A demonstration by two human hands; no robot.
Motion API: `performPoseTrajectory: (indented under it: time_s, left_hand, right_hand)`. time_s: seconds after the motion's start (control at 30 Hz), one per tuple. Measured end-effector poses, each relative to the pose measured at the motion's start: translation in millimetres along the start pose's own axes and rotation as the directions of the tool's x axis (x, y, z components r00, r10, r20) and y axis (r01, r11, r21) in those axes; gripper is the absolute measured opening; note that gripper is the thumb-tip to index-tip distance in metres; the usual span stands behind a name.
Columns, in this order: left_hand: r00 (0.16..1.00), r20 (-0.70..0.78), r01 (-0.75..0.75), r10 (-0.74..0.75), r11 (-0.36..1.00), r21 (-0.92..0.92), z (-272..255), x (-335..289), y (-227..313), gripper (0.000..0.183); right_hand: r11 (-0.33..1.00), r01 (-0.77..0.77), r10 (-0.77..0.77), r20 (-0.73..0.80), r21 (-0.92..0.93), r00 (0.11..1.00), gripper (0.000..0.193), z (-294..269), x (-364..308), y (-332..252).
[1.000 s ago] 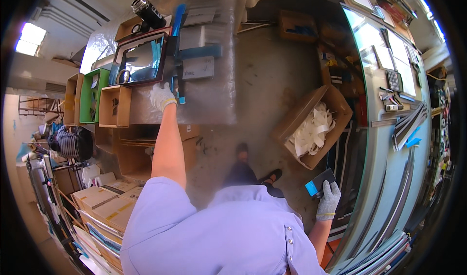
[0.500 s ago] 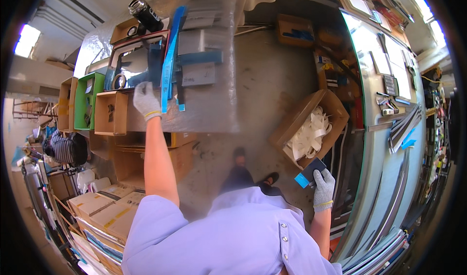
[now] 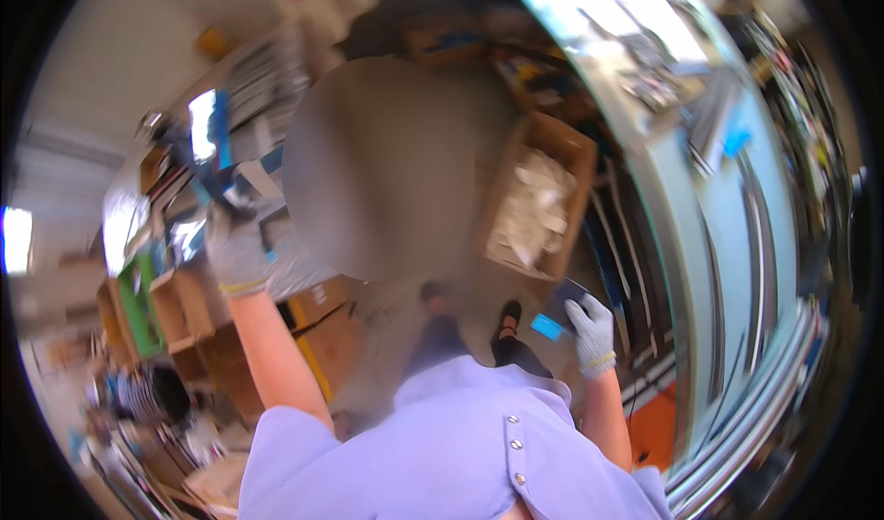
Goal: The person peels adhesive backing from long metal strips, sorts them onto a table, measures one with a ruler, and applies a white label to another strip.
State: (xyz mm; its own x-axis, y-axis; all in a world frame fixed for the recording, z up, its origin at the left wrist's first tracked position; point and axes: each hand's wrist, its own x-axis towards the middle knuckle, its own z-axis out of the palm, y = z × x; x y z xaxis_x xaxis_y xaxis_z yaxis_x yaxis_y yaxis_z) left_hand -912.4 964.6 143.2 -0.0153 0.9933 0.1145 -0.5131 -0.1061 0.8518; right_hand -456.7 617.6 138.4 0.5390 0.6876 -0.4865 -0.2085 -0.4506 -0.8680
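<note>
My left hand (image 3: 238,251), in a pale knit glove, is stretched over the near part of the left table. Motion smears its fingers; dark and bright blue-edged pieces (image 3: 224,133) lie just beyond them, and whether it holds one is unclear. My right hand (image 3: 592,331), gloved too, is closed on a small dark flat piece (image 3: 569,292) with a bright blue tab (image 3: 547,327) at its lower end. That hand is beside the near end of a cardboard box (image 3: 568,248) filled with crumpled off-white strips (image 3: 532,209).
A green box (image 3: 140,306) and open cardboard boxes (image 3: 180,304) line the left table's near edge. To the right runs a long glass-topped table (image 3: 686,244) bearing dark strips and a bundle of profiles (image 3: 711,120). My feet (image 3: 509,319) stand on the floor between.
The whole view has swung, shifting the left table leftward and the box of strips up and left. My left hand has drawn nearer me; my right still grips the dark piece.
</note>
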Motion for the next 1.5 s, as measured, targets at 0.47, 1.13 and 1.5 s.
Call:
performPoseTrajectory:
  time_s: [0.47, 1.13, 1.5]
  left_hand:
    - [0.482, 0.648, 0.623, -0.589, 0.751, 0.219, 435, -277, -235, 0.025]
    - [0.203, 0.458, 0.382, -0.865, 0.501, 0.777, 641, -500, -451, 0.020]
    - [0.334, 0.308, -0.040, -0.891, 0.313, 0.949, 630, -488, -487, 0.012]
  right_hand:
    - [0.921, 0.291, -0.380, -0.758, -0.258, 0.531, 0.027, -363, -13, 212]
    - [0.682, -0.715, 0.003, -0.978, 0.155, -0.209, 0.041, -845, -243, 416]
    - [0.523, -0.850, 0.097, -0.995, 0.056, -0.006, 0.035, -852, -322, 452]
